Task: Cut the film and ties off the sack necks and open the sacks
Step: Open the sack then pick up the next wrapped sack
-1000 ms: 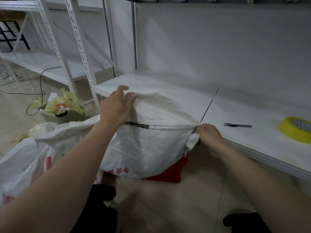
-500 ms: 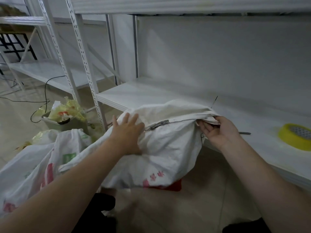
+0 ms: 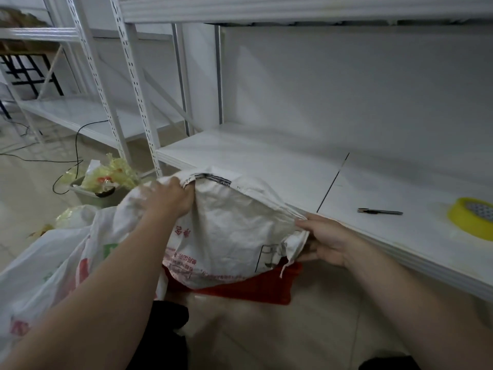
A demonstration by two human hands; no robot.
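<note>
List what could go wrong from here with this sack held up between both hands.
1. The left hand and right hand hold the white sack only by its rim; a slipped grip could drop it onto the red crate.
2. The right hand works close beside the shelf; a hard tug might knock the cutter off.

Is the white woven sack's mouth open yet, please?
Not visibly open: the white woven sack has its rim stretched flat between left hand and right hand; no interior shows.
</note>
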